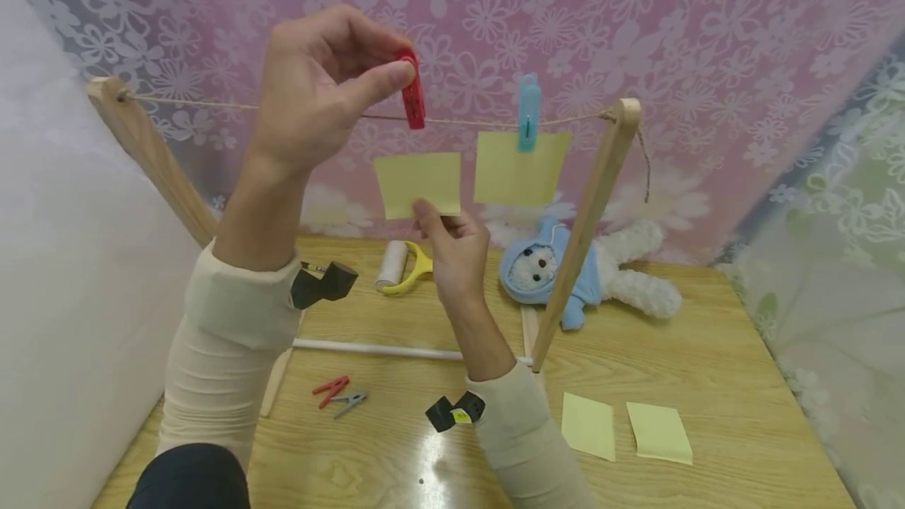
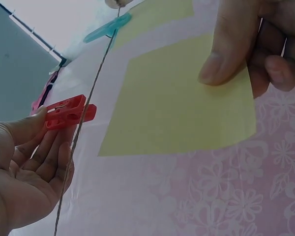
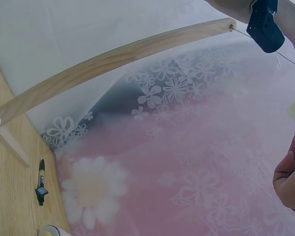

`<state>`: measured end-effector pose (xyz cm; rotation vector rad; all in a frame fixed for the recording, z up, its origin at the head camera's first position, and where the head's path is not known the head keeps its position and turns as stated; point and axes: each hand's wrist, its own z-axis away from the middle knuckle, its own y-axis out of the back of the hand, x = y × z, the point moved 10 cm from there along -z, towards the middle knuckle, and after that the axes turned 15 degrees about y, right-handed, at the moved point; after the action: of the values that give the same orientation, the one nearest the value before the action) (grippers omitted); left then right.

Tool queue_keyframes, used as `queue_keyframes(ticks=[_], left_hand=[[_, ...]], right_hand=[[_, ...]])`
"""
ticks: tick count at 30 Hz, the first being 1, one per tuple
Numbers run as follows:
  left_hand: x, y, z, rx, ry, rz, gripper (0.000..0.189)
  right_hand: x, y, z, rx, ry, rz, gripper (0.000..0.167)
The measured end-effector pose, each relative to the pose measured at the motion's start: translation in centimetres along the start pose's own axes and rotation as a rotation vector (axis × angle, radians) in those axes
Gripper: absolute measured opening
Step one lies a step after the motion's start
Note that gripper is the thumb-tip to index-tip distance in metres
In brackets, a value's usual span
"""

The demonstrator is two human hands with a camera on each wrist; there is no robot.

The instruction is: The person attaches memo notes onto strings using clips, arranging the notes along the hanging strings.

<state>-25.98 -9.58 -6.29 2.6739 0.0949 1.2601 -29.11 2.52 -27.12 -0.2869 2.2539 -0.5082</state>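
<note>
My left hand (image 1: 318,85) pinches a red clothespin (image 1: 413,93) between thumb and fingers, right at the twine (image 1: 467,122). In the left wrist view the clothespin (image 2: 71,112) overlaps the twine; whether it grips the line I cannot tell. Below, my right hand (image 1: 458,250) holds a yellow sticky note (image 1: 420,183) by its lower edge, thumb in front; the note's top edge sits a little under the line. To its right a blue clothespin (image 1: 528,112) clips another yellow note (image 1: 522,170) to the twine.
Wooden posts (image 1: 594,203) carry the twine, with a white rod (image 1: 375,349) low between them. On the table lie red (image 1: 331,389) and grey (image 1: 349,400) clothespins, two yellow notes (image 1: 588,426), a lint roller (image 1: 401,266) and a plush toy in blue (image 1: 558,269).
</note>
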Motion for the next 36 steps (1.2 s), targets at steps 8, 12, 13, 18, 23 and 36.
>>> queue_keyframes(ticks=[8, 12, 13, 18, 23, 36], left_hand=[[-0.9, -0.3, -0.2, -0.033, 0.126, 0.04, 0.007], [-1.6, -0.5, -0.1, -0.056, 0.19, 0.046, 0.006], [-1.6, -0.6, 0.0, -0.061, 0.192, 0.031, 0.005], [-1.6, -0.9, 0.3, -0.067, 0.179, -0.027, 0.006], [-1.3, -1.1, 0.6, -0.066, 0.171, -0.119, 0.009], [-2.1, -1.3, 1.0, -0.078, 0.275, -0.215, 0.019]], right_hand=[[-0.3, -0.2, -0.3, 0.02, -0.005, 0.002, 0.021], [-0.5, -0.3, -0.5, 0.022, 0.0, 0.007, 0.019], [-0.6, -0.3, -0.5, 0.022, 0.001, 0.009, 0.019], [-0.9, -0.3, -0.5, 0.028, -0.001, 0.002, 0.017], [-1.2, -0.3, -0.6, 0.042, 0.012, -0.018, 0.014], [-1.6, -0.3, -0.7, 0.057, 0.0, -0.041, 0.014]])
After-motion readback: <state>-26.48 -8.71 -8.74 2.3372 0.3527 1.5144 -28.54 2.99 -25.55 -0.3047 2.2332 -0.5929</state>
